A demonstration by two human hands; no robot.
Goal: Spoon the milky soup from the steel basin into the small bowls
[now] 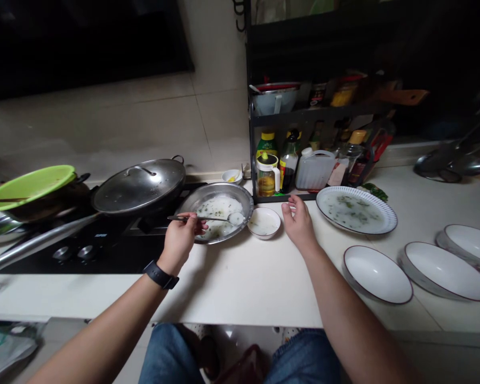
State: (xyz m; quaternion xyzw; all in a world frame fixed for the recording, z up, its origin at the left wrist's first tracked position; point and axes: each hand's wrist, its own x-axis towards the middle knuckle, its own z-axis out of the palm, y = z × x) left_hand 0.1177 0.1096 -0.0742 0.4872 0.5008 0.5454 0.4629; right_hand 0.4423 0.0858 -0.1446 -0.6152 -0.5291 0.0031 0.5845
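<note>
Labels (268,140) on the bottles (288,165) are too small to read.

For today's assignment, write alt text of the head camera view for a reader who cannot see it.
The left hand holds a spoon over a steel bowl of porridge, and the right hand rests on the white counter beside a small white bowl. A lidded wok sits on the stove to the left; white plates lie to the right.

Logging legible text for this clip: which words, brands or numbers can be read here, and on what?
No text is legible.
Green bottle with yellow cap: label too blurred to read.
Dark glass bottle with black cap: label too small to read.
Yellow-labelled jar on upper shelf: label too blurred to read.
</note>
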